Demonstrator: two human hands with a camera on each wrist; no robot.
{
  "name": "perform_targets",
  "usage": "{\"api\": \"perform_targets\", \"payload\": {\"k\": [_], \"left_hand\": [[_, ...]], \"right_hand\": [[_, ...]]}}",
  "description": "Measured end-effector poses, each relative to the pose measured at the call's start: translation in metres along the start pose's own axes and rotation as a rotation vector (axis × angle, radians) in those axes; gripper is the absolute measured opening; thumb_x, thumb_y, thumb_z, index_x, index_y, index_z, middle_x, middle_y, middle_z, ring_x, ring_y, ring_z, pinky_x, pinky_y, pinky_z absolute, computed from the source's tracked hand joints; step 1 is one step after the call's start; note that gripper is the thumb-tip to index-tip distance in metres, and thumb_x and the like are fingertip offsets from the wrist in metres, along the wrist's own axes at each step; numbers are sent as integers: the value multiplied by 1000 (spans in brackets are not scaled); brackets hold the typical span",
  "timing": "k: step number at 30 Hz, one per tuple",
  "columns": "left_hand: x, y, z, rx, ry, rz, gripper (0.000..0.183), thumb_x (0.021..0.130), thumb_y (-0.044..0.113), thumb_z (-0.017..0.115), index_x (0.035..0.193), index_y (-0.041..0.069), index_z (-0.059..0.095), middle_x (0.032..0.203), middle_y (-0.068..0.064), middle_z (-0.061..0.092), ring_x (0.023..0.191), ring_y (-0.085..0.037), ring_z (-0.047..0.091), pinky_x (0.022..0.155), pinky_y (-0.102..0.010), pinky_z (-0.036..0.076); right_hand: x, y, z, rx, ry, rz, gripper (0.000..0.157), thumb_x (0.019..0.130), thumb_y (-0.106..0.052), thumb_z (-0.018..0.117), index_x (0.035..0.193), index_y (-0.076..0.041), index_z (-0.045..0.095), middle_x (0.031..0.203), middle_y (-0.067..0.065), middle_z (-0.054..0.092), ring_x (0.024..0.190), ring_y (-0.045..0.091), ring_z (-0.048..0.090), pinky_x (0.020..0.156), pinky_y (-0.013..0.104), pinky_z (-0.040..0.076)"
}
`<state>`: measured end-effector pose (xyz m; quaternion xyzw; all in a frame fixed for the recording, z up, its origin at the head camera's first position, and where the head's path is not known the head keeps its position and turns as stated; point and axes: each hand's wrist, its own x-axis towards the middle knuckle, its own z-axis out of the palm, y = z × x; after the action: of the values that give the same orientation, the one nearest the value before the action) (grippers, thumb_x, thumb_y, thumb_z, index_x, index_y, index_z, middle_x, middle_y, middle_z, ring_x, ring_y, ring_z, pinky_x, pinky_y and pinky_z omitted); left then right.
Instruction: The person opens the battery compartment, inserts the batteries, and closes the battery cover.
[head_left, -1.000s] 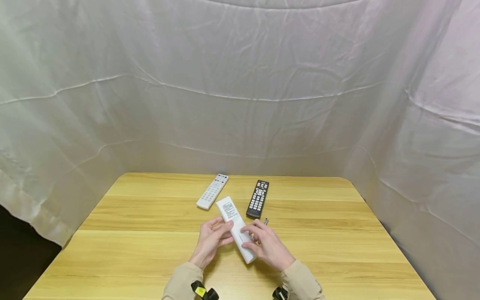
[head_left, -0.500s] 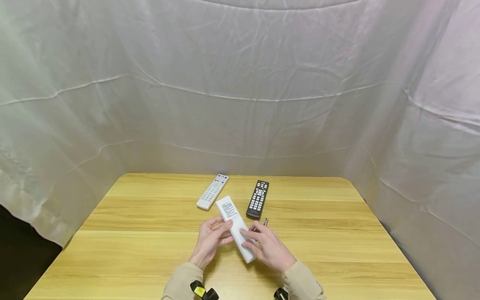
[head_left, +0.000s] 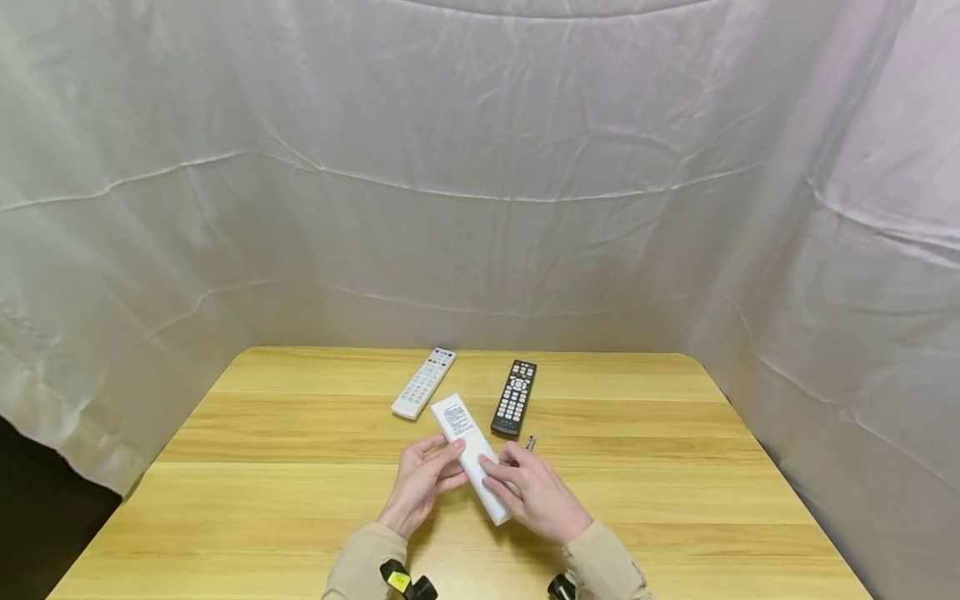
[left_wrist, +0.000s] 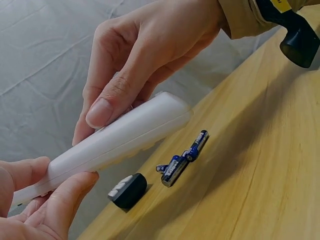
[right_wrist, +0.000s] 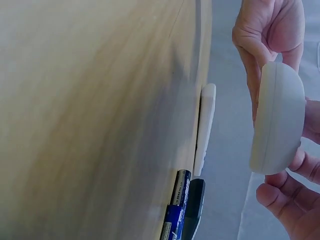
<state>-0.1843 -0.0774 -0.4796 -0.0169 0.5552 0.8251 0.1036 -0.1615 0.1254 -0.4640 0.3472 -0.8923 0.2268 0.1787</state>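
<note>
A white remote control point(head_left: 460, 425) is held back side up above the table, its printed label toward the far end. My left hand point(head_left: 422, 482) grips it by the left edge, thumb on the back. The right hand point(head_left: 542, 493) holds the near half, with thumb and index fingertip on the back close together. In the left wrist view the right thumb presses flat on the white remote's back point(left_wrist: 125, 131). From the right wrist, the remote's rounded near end point(right_wrist: 277, 120) shows, with right fingertips at its edge. The buttons face down and are mostly hidden.
Another white remote point(head_left: 424, 383) lies buttons up at the back left, and a black remote point(head_left: 514, 397) to its right. Several blue-and-silver batteries point(left_wrist: 175, 170) lie on the wooden table point(head_left: 675, 467) beyond the right hand. Grey curtains point(head_left: 480, 250) surround the table.
My right thumb has slid slightly up the remote's back, nearer the index finger. A line across the back near the right fingers, seen earlier, no longer shows. My left hand stays nearly still.
</note>
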Motion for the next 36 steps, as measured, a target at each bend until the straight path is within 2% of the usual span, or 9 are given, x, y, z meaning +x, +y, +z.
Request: {"api": "perform_targets", "payload": {"k": [5, 10, 17, 23, 26, 30, 36], "left_hand": [[1, 0, -2, 5, -34, -22, 56, 99, 15, 63, 140, -16, 40, 115, -25, 72, 90, -17, 75, 85, -27, 64], [1, 2, -5, 20, -116, -50, 60, 102, 21, 59, 144, -14, 35, 126, -21, 65, 101, -15, 71, 94, -25, 61], [2, 6, -12, -35, -212, -99, 65, 104, 24, 54, 150, -12, 24, 129, -15, 61, 107, -13, 66, 98, -21, 59], [3, 8, -19, -79, -270, -120, 67, 105, 24, 51, 155, -7, 18, 132, -10, 60, 112, -12, 65, 101, -21, 56], [3, 9, -22, -70, -257, -105, 68, 106, 27, 51, 155, -6, 17, 129, -7, 61, 111, -11, 65, 102, -21, 56], [2, 10, -27, -10, -186, -60, 68, 105, 31, 52, 153, -6, 20, 126, -5, 60, 109, -10, 64, 100, -22, 58], [-2, 14, -31, 127, -49, 11, 67, 104, 36, 54, 150, -1, 23, 136, -21, 58, 111, -17, 66, 100, -34, 59]], "right_hand": [[-1, 2, 3, 16, 34, 6, 31, 94, -21, 69, 121, -8, 72, 91, -3, 58, 74, 0, 48, 61, 8, 45], [-2, 5, 6, 88, 114, 4, 27, 93, -17, 71, 118, -8, 74, 93, -2, 60, 74, 1, 52, 60, 9, 49], [-1, 7, 6, 245, 202, 38, 20, 94, -9, 68, 113, -4, 75, 91, -2, 60, 73, -3, 50, 57, 13, 52], [1, 5, 4, 307, 248, 46, 18, 96, -6, 64, 111, -4, 75, 92, -1, 61, 78, 1, 59, 63, 16, 59], [1, 5, 3, 320, 261, 45, 18, 96, -4, 64, 110, -3, 75, 92, 0, 62, 78, 1, 60, 63, 16, 59], [1, 7, 3, 309, 273, 38, 16, 95, -4, 65, 108, -4, 75, 91, -1, 63, 76, -1, 57, 61, 15, 57], [1, 9, 5, 283, 292, 3, 15, 94, -1, 66, 105, -5, 75, 90, -1, 62, 74, -2, 55, 62, 14, 56]]}}
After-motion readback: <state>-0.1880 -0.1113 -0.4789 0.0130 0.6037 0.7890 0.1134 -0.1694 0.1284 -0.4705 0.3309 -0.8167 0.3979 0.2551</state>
